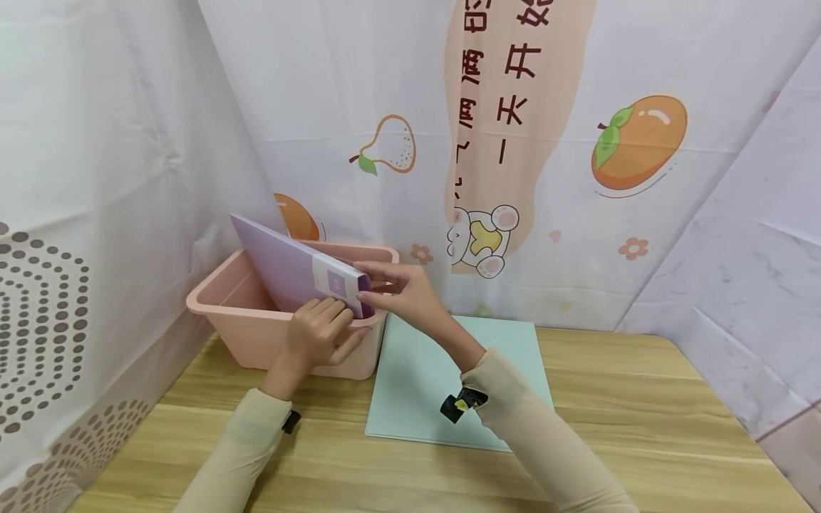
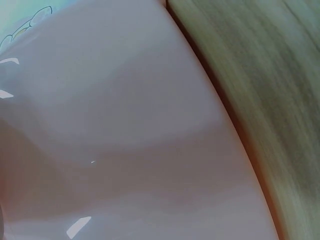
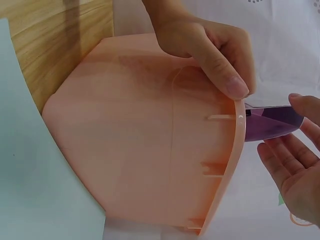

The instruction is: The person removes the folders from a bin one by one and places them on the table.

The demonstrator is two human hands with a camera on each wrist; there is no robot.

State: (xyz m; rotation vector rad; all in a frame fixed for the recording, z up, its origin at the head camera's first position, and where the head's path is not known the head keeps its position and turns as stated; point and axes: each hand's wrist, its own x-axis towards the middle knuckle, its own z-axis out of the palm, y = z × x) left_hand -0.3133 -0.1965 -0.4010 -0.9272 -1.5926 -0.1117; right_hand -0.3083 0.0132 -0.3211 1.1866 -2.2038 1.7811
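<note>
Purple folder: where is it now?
In the head view, left of centre, the purple folder sits tilted, partly inside the pink bin, its right end in the right hand.

High head view facing forward and down, left wrist view near pink bin [image 1: 253, 336], shared with right wrist view

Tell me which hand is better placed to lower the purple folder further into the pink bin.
The right hand, I'd judge: it already pinches one end of the purple folder. The left hand holds the pink bin at its rim, so it seems better suited to steadying.
</note>
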